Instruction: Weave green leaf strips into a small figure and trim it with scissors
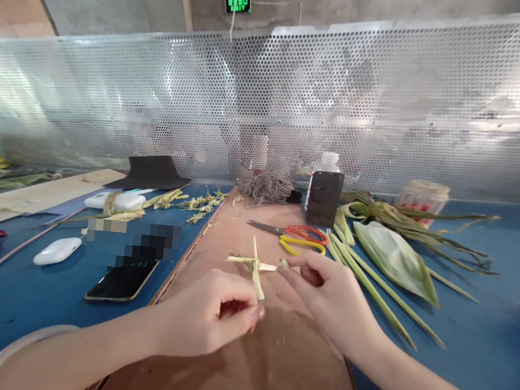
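Observation:
A small cross-shaped piece of folded pale leaf strips lies on the brown board, its strips pointing outward from a knotted middle. My left hand is closed just below it, thumb and forefinger pinched near the lower strip's end; anything between those fingertips is too small to make out. To the right of the cross, my right hand is closed in a pinch. A small pale green plant piece shows at its fingertips, close to the right strip. Behind the right hand lie scissors with red and yellow handles, blades pointing left.
The brown board crosses a blue table. Grey yarn and a bottle with a dark phone against it stand behind. Green leaves lie right; another phone and a white earphone case lie left.

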Tool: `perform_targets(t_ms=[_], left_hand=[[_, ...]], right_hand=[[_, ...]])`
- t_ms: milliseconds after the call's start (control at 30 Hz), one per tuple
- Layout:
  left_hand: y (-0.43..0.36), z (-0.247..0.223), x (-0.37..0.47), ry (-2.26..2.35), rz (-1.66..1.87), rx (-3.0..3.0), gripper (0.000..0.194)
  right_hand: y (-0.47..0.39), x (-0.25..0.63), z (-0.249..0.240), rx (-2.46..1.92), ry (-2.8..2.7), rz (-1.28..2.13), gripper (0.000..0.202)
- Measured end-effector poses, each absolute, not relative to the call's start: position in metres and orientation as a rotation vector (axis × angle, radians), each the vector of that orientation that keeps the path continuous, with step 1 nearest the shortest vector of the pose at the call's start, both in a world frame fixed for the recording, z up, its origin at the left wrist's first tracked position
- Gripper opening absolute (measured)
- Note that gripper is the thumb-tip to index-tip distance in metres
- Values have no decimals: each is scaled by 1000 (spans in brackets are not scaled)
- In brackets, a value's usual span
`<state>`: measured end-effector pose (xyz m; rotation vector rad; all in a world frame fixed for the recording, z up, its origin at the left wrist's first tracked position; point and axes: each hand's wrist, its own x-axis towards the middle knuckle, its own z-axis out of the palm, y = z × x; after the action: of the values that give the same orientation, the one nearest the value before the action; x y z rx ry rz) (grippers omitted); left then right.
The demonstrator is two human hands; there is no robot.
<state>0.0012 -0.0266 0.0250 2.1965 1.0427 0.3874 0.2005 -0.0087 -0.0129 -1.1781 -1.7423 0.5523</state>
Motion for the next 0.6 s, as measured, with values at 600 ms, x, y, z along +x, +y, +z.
perform_targets(t_ms=[600], left_hand=[[-21, 13, 1, 1153, 707, 1985, 26]], right_hand=[[-7, 198, -12, -802, -1430, 1527, 15]])
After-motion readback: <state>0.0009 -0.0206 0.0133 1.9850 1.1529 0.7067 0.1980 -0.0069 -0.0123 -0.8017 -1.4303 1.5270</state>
